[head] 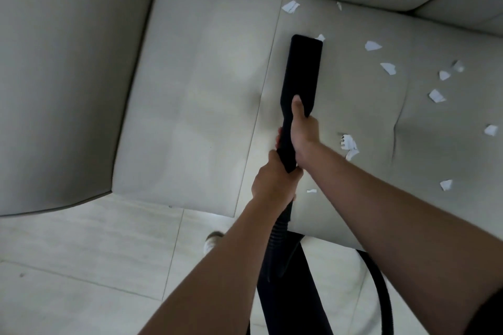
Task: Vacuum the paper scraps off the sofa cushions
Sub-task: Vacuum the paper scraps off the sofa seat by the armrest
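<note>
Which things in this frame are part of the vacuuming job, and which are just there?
Part of the job: vacuum nozzle, hose, paper scraps, sofa cushion, left hand and right hand, both gripping the nozzle.
Just there: sofa armrest, tiled floor, shoe.

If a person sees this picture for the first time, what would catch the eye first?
The black vacuum nozzle stands out at the centre, lying on the pale sofa cushion, with the right hand gripping it higher and the left hand lower, near the ribbed hose. White paper scraps lie scattered on the cushion to its right.
</note>
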